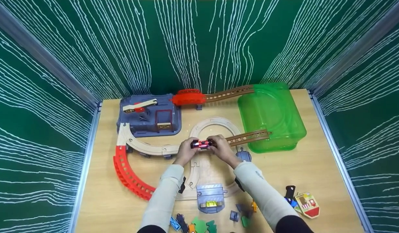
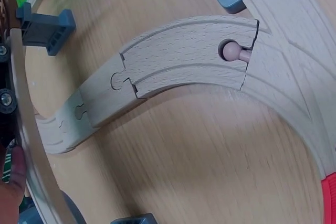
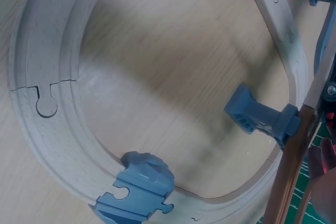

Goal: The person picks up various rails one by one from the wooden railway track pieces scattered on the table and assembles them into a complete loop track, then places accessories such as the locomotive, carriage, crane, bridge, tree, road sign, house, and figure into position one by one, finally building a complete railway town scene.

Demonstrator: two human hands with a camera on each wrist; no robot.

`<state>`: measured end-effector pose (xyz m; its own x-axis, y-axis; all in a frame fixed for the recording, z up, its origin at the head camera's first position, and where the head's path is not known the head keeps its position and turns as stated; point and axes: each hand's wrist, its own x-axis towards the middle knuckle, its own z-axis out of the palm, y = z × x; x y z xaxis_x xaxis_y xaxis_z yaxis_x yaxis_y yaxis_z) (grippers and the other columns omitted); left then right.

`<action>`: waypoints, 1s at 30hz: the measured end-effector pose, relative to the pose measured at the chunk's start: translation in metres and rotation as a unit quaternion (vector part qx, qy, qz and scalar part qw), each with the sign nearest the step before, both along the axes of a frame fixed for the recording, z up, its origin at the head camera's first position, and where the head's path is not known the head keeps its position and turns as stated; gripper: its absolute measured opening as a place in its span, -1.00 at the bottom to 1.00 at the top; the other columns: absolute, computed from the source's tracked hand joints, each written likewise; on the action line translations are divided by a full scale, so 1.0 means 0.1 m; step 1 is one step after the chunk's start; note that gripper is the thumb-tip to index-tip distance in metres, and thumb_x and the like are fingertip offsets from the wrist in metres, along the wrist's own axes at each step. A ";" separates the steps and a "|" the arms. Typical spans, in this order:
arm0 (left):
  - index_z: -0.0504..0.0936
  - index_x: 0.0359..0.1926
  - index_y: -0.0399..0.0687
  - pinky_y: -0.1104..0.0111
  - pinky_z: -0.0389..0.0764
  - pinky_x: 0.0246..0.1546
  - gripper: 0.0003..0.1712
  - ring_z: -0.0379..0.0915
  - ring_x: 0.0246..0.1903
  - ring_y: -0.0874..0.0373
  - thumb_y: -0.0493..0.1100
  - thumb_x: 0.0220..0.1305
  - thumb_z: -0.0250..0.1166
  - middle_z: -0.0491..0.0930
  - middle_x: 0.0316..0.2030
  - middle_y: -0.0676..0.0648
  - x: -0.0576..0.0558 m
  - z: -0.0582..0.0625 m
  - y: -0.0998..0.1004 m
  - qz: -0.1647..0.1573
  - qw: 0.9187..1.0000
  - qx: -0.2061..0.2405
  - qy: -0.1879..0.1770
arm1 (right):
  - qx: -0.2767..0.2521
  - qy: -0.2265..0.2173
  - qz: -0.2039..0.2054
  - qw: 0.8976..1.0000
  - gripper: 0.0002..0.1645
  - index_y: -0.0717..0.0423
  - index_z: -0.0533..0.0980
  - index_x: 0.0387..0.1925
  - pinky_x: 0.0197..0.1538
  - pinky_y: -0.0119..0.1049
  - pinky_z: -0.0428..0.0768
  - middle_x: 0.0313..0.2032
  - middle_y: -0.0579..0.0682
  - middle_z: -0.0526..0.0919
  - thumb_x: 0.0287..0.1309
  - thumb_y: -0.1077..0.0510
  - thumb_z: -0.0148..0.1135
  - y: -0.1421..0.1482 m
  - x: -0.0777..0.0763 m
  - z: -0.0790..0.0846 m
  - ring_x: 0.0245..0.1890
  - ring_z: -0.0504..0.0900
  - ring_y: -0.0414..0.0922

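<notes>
A small red and black toy train (image 1: 202,144) is between both hands, over the raised track in the middle of the layout. My left hand (image 1: 185,151) pinches its left end. At the other end, the fingers of my right hand (image 1: 223,150) hold it. Dark train wheels (image 2: 6,98) show above the wooden rail at the edge of the left wrist view, with part of the left hand (image 2: 16,182) below. The right wrist view catches the right hand (image 3: 324,192) beside a brown ramp track (image 3: 286,182). Most of the train is hidden there.
Wooden track (image 1: 154,149) curves around the table. A grey crane base (image 1: 168,129) stands back left, a green translucent bin (image 1: 270,142) back right. Red curved track (image 1: 131,176) lies left, a grey crossing (image 1: 210,194) in front. Loose toy pieces (image 1: 200,225) lie along the near edge.
</notes>
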<state>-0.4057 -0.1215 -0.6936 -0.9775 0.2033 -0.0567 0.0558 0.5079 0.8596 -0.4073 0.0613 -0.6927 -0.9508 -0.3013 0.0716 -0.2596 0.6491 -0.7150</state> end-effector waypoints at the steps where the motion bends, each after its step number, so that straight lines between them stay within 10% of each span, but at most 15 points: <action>1: 0.53 -0.12 -0.19 0.28 0.42 -0.07 -0.56 0.43 -0.16 0.02 -0.36 -0.13 0.35 0.54 -0.20 -0.17 0.01 0.01 0.01 0.002 1.000 -0.007 -0.001 | 0.001 0.001 0.000 1.000 -0.56 0.20 0.49 -0.12 -0.01 -0.17 0.42 -0.19 0.11 0.56 -0.16 0.29 0.31 0.01 0.00 0.00 -0.15 0.45 0.00; 10: 0.53 -0.13 -0.09 0.30 0.37 -0.02 -0.56 0.38 -0.12 0.06 -0.26 -0.15 0.39 0.47 -0.18 -0.13 0.07 0.04 0.05 0.010 0.997 -0.068 0.020 | -0.001 0.008 -0.004 1.000 -0.57 0.20 0.49 -0.13 -0.01 -0.15 0.42 -0.19 0.11 0.57 -0.15 0.26 0.32 0.04 0.06 0.06 -0.15 0.47 0.02; 21: 0.29 0.18 -0.10 0.30 0.20 0.15 -0.22 0.09 0.14 0.08 -0.36 -0.14 0.36 0.22 0.21 -0.07 0.17 0.11 -0.15 -0.004 0.999 -0.006 0.051 | -0.043 -0.009 -0.002 0.999 -0.38 0.19 0.42 0.01 0.09 -0.15 0.31 -0.07 0.13 0.49 -0.22 0.44 0.27 0.11 0.12 0.18 -0.05 0.36 0.01; 30: 0.32 0.16 -0.01 0.24 0.12 0.19 -0.24 0.00 0.22 0.07 -0.38 -0.14 0.34 0.18 0.24 0.03 0.57 0.30 -0.50 0.022 0.991 -0.020 0.132 | -0.085 0.043 -0.014 0.995 -0.53 0.27 0.49 -0.15 0.07 -0.14 0.32 -0.17 0.12 0.55 -0.24 0.53 0.13 0.33 0.35 0.48 -0.08 0.40 0.00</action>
